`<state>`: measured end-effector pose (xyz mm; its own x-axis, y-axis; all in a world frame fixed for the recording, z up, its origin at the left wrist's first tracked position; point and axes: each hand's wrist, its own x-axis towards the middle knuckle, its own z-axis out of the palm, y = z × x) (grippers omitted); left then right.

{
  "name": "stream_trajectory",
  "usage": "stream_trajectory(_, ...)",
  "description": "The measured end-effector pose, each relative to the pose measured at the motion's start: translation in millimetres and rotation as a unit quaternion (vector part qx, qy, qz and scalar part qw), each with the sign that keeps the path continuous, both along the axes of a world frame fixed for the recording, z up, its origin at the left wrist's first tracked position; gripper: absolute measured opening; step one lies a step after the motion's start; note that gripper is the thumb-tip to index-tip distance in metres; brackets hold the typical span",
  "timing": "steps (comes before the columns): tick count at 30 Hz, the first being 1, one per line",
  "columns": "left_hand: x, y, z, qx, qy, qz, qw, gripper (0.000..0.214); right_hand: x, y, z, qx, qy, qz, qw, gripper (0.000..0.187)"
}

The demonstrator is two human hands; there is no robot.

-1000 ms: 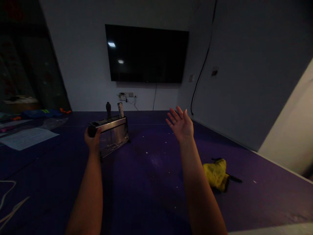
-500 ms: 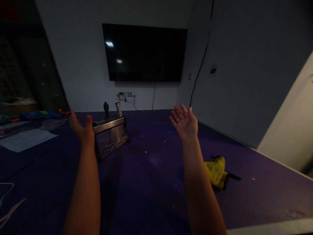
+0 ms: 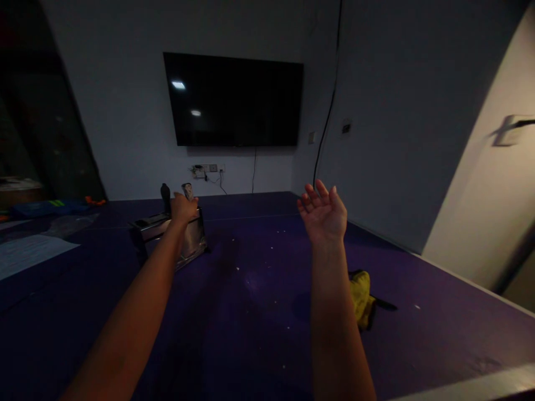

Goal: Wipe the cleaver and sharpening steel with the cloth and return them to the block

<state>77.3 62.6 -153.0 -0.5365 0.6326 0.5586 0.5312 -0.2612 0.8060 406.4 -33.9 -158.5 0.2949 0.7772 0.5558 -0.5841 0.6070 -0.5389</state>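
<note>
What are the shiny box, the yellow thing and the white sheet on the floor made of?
The box looks like polished metal, maybe with some plastic: its front gleams silvery. The yellow thing seems to be soft, matte cloth, since it looks crumpled. The white sheet is probably paper: thin, flat and dull.

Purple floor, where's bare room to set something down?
Between the silver rectangular box and yellow fabric bundle, bar tiny white specks. Crowded: far left, with white paper sheet and clear plastic; and at the box, by the left hand.

Left grip [image 3: 183,209] moved right, at pale handle [image 3: 188,190]
</note>
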Motion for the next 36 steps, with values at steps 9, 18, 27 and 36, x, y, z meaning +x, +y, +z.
stream_trajectory(9, -12.7, 26.7, 18.4, -0.115, 0.009, 0.039, 0.993, 0.021, -0.9, -1.1, -1.0, 0.004, 0.002, 0.000, 1.000, 0.033)
stream_trajectory(18, -8.7, 13.2, 62.6, -0.037, -0.044, -0.019, 0.998, 0.016, -3.1, -10.1, 4.9, -0.006, 0.022, 0.002, 1.000, 0.031)
stream_trajectory(27, 11.4, -13.3, 144.9, 0.142, 0.009, -0.098, 0.985, 0.033, -11.3, -10.8, 7.3, -0.044, 0.012, 0.015, 0.999, 0.033)
stream_trajectory(36, 81.2, -142.0, 3.8, 0.400, 0.449, -0.222, 0.768, 0.028, -65.0, -29.4, 16.1, -0.180, -0.280, 0.069, 0.941, 0.071)
